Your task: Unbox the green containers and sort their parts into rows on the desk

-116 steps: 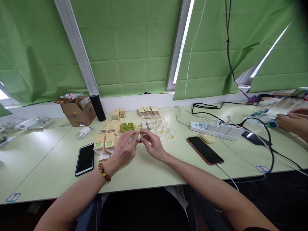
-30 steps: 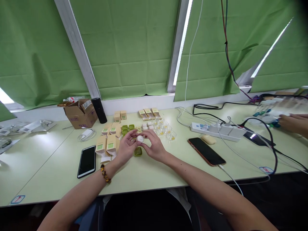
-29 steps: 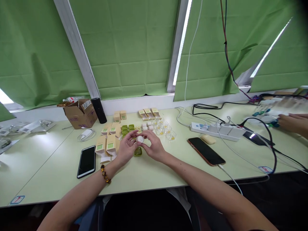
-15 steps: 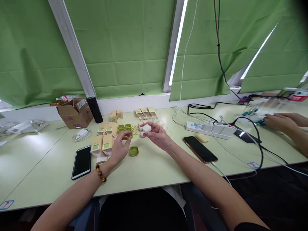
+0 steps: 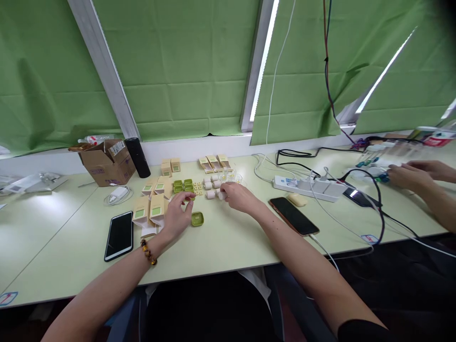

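Note:
My right hand [image 5: 238,196] pinches a small white cylinder-like piece [image 5: 222,195] close to the table. Directly left of it, several similar pale cylinders [image 5: 211,194] lie in short rows. Behind the fingers are small clear pieces [image 5: 233,175], partly hidden. My left hand [image 5: 180,213] hovers with curved fingers apart from the thumb, over a small green dish that its fingertips partly cover. Several square green dishes [image 5: 183,185] sit together just beyond, and a single green dish [image 5: 197,219] lies to its right. Tiny yellowish pieces [image 5: 198,188] are laid out between dishes and cylinders.
Small kraft boxes [image 5: 157,207] stand by my left wrist, with others behind. A phone [image 5: 119,236] lies at left, another phone [image 5: 294,216] at right. A power strip [image 5: 309,188] with cables, a cardboard box [image 5: 107,164] and a co-worker's hands [image 5: 409,175] are around.
My right hand has lowered from in front of me, turning its white piece down to the rows of cylinders. My left hand has stayed nearly in place by the green dishes.

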`<state>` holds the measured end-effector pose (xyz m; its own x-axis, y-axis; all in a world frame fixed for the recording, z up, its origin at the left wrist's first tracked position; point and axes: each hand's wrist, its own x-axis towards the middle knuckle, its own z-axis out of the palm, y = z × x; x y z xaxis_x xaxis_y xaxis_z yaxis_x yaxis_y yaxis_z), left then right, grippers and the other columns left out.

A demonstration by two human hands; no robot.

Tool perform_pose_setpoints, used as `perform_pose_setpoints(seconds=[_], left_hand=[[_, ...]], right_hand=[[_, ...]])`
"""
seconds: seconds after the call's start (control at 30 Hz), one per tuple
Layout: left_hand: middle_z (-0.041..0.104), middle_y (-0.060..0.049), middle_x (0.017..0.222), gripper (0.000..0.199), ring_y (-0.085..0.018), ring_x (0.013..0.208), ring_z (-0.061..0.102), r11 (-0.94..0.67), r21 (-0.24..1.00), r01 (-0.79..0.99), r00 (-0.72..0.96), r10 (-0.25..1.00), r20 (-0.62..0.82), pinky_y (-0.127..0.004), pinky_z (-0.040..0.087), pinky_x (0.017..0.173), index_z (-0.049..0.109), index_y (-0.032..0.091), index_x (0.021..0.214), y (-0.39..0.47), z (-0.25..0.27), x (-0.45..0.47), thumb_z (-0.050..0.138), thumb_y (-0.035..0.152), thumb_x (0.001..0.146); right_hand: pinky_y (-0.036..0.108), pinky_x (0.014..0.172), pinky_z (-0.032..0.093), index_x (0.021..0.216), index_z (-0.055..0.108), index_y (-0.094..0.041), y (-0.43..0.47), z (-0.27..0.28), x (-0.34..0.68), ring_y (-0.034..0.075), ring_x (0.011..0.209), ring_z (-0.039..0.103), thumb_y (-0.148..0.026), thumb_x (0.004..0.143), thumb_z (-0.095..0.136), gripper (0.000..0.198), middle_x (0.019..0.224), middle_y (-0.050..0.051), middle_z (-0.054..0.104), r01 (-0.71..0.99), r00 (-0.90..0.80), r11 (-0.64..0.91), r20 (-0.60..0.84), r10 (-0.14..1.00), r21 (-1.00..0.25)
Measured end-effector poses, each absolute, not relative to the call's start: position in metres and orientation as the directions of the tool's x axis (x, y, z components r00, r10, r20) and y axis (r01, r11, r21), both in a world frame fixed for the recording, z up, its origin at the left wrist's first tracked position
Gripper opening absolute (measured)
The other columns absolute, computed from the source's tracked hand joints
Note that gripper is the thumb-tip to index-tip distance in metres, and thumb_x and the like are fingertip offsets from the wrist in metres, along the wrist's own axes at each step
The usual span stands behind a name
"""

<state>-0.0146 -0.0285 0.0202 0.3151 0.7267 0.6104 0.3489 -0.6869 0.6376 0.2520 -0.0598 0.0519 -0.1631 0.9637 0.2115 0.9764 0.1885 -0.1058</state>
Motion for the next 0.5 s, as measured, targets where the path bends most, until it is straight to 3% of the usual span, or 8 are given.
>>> perform_pose_setpoints(seconds=[0.2,0.5], left_hand=[[0.074,-0.006,0.107,0.018,-0.021,0.098,0.067,-0.692,0.622,0.367,0.328,0.721,0.61,-0.038,0.053,0.086,0.069,0.023,0.108,-0.0281,0.0183,-0.0143,0.058,0.017,0.095],[0.075,-0.006,0.109,0.018,-0.022,0.099,0.067,-0.681,0.626,0.38,0.321,0.732,0.601,-0.04,0.054,0.091,0.07,0.023,0.108,-0.0289,0.019,-0.0151,0.06,0.019,0.094]], right_hand=[[0.031,0.07,0.043,0.106,0.067,-0.015,-0.059,0.0473,0.2417,0.028,0.098,0.068,0.001,0.085,0.057,0.028,0.115,0.016,0.068,0.982,-0.19,0.187,0.131,0.973,0.031],[0.031,0.073,0.045,0.119,0.064,-0.015,-0.0622,0.05,0.2414,0.027,0.097,0.068,-0.001,0.085,0.058,0.037,0.116,0.015,0.067,0.984,-0.173,0.167,0.11,0.979,0.055]])
